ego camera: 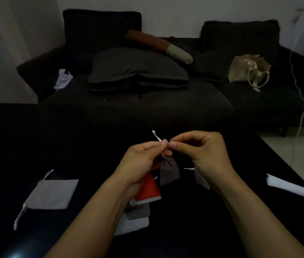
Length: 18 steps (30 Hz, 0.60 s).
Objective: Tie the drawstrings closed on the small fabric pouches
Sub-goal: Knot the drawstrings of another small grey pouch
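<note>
Pouches (140, 207) stacked beneath forearms

held pouch (169, 172) dark grey | drawstring (156, 136) white | stacked pouch (148, 189) red | sofa (147, 101) black

text: none readable | labels: none | brands: none | numbers: none | signs: none

Both hands are working above a black table (54, 138) — the left hand (141, 158) and right hand (206, 155) are pinching a white string (157, 137), a grey pouch (168, 172) hanging below.
</note>
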{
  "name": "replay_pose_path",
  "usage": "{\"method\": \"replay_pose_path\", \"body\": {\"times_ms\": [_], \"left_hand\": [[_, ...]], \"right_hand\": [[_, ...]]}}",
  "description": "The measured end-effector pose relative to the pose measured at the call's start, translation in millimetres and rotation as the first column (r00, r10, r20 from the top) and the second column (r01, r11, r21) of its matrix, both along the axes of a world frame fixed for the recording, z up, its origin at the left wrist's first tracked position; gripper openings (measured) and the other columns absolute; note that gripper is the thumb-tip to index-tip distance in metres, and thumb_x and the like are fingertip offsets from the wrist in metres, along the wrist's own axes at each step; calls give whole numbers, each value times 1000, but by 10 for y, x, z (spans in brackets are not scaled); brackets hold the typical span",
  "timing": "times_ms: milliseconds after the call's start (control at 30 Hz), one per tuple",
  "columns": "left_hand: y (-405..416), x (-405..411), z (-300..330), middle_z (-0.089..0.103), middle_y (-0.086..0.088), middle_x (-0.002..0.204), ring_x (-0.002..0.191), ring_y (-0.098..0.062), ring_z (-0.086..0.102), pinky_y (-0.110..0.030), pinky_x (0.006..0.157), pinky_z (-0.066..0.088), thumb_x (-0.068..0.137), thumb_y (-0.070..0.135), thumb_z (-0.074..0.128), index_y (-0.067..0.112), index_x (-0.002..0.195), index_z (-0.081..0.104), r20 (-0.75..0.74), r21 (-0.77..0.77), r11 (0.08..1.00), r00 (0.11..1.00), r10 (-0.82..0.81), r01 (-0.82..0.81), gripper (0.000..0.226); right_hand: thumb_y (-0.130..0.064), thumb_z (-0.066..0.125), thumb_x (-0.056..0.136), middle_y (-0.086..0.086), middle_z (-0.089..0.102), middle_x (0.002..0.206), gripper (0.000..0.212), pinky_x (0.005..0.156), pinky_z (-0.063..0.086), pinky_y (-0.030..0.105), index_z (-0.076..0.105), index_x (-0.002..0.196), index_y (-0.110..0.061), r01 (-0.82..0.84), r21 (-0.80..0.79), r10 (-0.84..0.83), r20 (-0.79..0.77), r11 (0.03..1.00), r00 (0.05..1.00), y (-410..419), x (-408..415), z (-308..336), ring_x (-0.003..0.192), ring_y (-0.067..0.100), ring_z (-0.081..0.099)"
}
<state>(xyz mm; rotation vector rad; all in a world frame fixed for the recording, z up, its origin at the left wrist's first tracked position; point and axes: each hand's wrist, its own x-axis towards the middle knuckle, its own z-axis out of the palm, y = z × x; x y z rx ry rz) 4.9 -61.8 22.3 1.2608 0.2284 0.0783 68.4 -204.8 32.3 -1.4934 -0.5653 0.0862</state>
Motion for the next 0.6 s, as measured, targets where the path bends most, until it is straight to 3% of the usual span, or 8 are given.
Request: {"method": "replay_pose_path", "body": {"times_ms": [133, 267, 467, 600], "left_hand": [[9, 15, -7, 75, -4, 83, 73, -9, 70, -19, 63, 55, 90, 22, 64, 15, 86, 80, 2, -108, 994, 1000, 24, -24, 18], [52, 17, -6, 76, -2, 84, 75, -7, 69, -19, 67, 54, 89, 20, 63, 15, 88, 79, 6, -99, 994, 999, 36, -35, 17], [139, -25, 48, 75, 3, 80, 70, -3, 67, -14, 59, 51, 71, 28, 72, 21, 85, 81, 54, 40, 999, 998, -11, 9, 18], [210, -46, 48, 78, -1, 83, 74, -3, 70, -12, 60, 50, 76, 21, 75, 22, 88, 80, 121, 237, 972, 992, -44, 14, 12]], "right_hand": [[2, 80, 70, 11, 76, 81, 10, 78, 59, 32, 76, 78, -2, -44, 20, 44, -3, 999, 999, 58, -14, -65, 79, 23, 74], [-10, 76, 67, 13, 77, 89, 18, 83, 58, 28, 78, 84, -5, -168, 47, 173, -138, 985, 975, 24, -19, -70, 87, 21, 73], [-2, 73, 77, 15, 77, 89, 16, 78, 59, 27, 75, 93, 1, -165, 8, 165, -150, 986, 975, 2, -33, -33, 87, 25, 74], [-7, 81, 62, 17, 76, 85, 25, 71, 60, 27, 74, 85, 0, -151, 14, 151, -200, 988, 968, -5, -50, -31, 80, 25, 74]]}}
